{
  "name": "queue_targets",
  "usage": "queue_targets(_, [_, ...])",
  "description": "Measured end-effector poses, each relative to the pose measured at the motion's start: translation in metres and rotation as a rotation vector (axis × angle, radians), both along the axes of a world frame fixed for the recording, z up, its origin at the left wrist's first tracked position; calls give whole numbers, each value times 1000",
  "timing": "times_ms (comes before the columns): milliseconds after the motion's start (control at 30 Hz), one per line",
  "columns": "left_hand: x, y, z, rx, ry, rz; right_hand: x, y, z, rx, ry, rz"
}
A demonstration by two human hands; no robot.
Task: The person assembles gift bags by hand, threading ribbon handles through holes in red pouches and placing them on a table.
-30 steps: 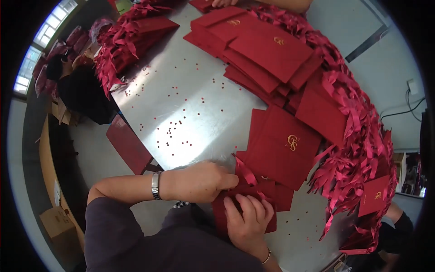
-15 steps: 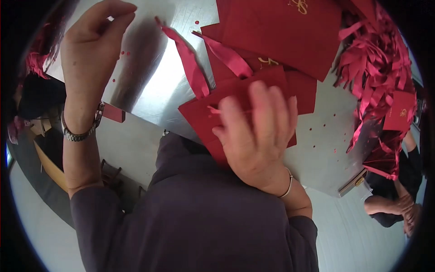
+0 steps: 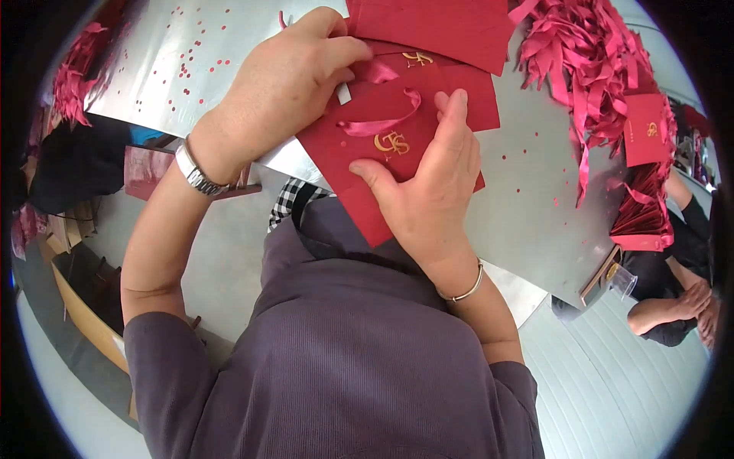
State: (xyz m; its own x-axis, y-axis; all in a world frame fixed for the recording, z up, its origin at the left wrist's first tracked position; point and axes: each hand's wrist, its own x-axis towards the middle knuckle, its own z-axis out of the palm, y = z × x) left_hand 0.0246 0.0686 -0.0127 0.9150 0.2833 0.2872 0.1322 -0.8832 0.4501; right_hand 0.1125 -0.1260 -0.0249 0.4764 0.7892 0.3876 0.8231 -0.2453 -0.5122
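Note:
A red paper gift bag (image 3: 355, 180) with a gold emblem lies tilted at the table edge in front of me. Its pink ribbon handle (image 3: 382, 122) curves across the front. My right hand (image 3: 436, 180) rests on the bag's right side, open, with thumb and fingers spread apart. My left hand (image 3: 306, 73) is at the bag's upper left corner, fingers curled together beside another pink ribbon (image 3: 378, 73). What those fingers pinch is hidden, and a small pale piece (image 3: 343, 93) shows just below them. More red bags (image 3: 436, 23) lie overlapped beyond.
A heap of bags with pink ribbons (image 3: 581, 61) covers the right of the metal table (image 3: 527, 199). Small red paper dots (image 3: 183, 73) are scattered at the left. A clear cup (image 3: 623, 281) and another person's folded arms (image 3: 680, 306) are at far right.
My left hand has come right and down from the upper left to the bag's corner. My right hand has steadied on the bag with its thumb spread. The view has shifted.

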Motion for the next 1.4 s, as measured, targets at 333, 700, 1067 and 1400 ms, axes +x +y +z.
queue_targets(333, [10,-2,15,53,-4,-68,1,0,-2,1,5,-18])
queue_targets(700, [16,9,26,49,189,240,2,-1,-2,-58,-4,-38])
queue_targets(1067, [-28,-4,22,-128,-188,431,7,3,2,-66,-44,-14])
queue_targets(1400, [-43,-74,-32,153,-323,277,5,-8,13,-20,48,-14])
